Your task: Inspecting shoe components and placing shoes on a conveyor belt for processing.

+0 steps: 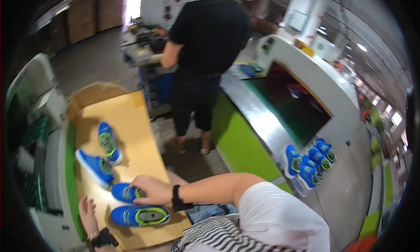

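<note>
My right hand [152,190] grips a blue sneaker [124,192] by its opening, fingers curled over the collar; the hand hides the shoe's heel. Just nearer to me lies another blue sneaker [127,215] with a lime-green lining, its toe pointing left. By the tabletop's left edge, my left hand [87,209] is empty with its fingers apart, off to the left of both toes. Farther up the yellowish tabletop [131,140] are two more sneakers: one blue shoe [95,168] angled on the left, and another [107,142] beyond it.
A person in black [210,37] stands ahead, back turned. On the right, a machine [302,72] with a metal counter [258,116] bears several blue sneakers [308,162] at its near end. Another machine [54,164] borders the table's left side. Cardboard [98,92] edges its far end.
</note>
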`<state>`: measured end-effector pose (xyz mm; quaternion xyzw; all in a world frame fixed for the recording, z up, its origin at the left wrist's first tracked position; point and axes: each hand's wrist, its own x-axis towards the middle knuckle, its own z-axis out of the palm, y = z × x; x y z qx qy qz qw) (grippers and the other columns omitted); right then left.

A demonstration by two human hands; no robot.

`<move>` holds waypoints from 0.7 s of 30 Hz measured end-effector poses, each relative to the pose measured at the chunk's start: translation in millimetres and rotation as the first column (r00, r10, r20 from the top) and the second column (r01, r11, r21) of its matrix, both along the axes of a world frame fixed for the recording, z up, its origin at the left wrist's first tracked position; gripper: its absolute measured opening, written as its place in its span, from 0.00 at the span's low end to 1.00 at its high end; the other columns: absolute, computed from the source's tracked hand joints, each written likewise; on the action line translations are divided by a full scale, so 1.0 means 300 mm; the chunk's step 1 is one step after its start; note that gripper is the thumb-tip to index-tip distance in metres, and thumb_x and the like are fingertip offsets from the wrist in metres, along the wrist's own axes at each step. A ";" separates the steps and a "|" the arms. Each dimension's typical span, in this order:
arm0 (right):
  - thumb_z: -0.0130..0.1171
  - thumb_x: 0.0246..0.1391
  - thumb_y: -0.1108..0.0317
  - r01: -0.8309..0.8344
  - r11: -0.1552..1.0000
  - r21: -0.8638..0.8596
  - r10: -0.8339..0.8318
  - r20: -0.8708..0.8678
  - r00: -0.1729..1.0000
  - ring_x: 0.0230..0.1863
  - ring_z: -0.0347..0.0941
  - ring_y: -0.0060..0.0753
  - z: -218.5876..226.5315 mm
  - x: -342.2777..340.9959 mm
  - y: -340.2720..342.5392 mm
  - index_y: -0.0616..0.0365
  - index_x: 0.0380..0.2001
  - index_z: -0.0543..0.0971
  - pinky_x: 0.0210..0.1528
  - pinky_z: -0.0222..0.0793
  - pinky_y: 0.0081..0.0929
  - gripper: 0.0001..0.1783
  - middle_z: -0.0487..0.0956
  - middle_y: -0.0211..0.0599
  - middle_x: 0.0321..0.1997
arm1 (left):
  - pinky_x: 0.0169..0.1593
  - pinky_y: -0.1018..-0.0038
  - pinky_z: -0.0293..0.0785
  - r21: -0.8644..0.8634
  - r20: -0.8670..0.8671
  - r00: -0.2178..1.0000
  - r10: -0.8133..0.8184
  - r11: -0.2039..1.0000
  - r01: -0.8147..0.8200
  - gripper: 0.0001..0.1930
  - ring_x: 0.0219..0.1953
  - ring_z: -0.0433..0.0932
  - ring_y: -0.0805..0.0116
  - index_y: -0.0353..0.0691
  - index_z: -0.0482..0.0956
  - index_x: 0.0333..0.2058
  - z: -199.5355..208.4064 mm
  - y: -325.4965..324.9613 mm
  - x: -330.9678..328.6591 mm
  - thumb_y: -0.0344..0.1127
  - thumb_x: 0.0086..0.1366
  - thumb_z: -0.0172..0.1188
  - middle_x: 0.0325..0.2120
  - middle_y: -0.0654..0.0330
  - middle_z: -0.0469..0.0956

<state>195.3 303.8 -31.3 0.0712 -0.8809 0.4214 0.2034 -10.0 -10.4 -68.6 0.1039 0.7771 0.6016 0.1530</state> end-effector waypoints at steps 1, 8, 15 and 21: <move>0.69 0.51 0.54 -0.020 1.000 -0.021 0.020 0.018 1.000 0.48 0.72 0.54 0.007 -0.002 -0.005 0.61 0.47 0.76 0.53 0.69 0.43 0.26 0.77 0.49 0.44 | 0.51 0.73 0.75 0.046 0.012 1.000 0.028 0.999 -0.028 0.21 0.49 0.78 0.67 0.35 0.69 0.61 0.023 0.007 0.028 0.34 0.73 0.55 0.52 0.55 0.76; 0.70 0.51 0.55 -0.015 0.998 0.065 0.008 0.112 0.994 0.49 0.74 0.55 0.039 -0.011 -0.001 0.63 0.46 0.76 0.54 0.70 0.42 0.26 0.77 0.51 0.44 | 0.50 0.73 0.75 0.004 -0.092 0.996 0.006 1.000 -0.006 0.19 0.45 0.80 0.67 0.31 0.72 0.57 0.039 0.073 0.069 0.34 0.71 0.57 0.43 0.55 0.81; 0.66 0.58 0.54 -0.101 0.994 0.032 0.087 0.297 0.951 0.58 0.72 0.51 0.153 -0.336 0.087 0.65 0.60 0.70 0.59 0.68 0.39 0.34 0.75 0.55 0.57 | 0.45 0.73 0.76 -0.033 -0.116 0.991 0.061 0.997 -0.065 0.20 0.39 0.78 0.69 0.35 0.74 0.55 0.115 0.109 0.114 0.39 0.69 0.60 0.40 0.57 0.81; 0.71 0.49 0.58 0.291 0.929 -0.230 -0.224 0.277 0.934 0.68 0.61 0.57 -0.137 -0.801 0.211 0.67 0.70 0.50 0.70 0.58 0.41 0.55 0.64 0.61 0.66 | 0.46 0.70 0.76 -0.031 -0.122 0.992 0.029 0.999 -0.033 0.20 0.39 0.79 0.67 0.35 0.74 0.55 0.136 0.151 0.079 0.40 0.69 0.60 0.40 0.56 0.81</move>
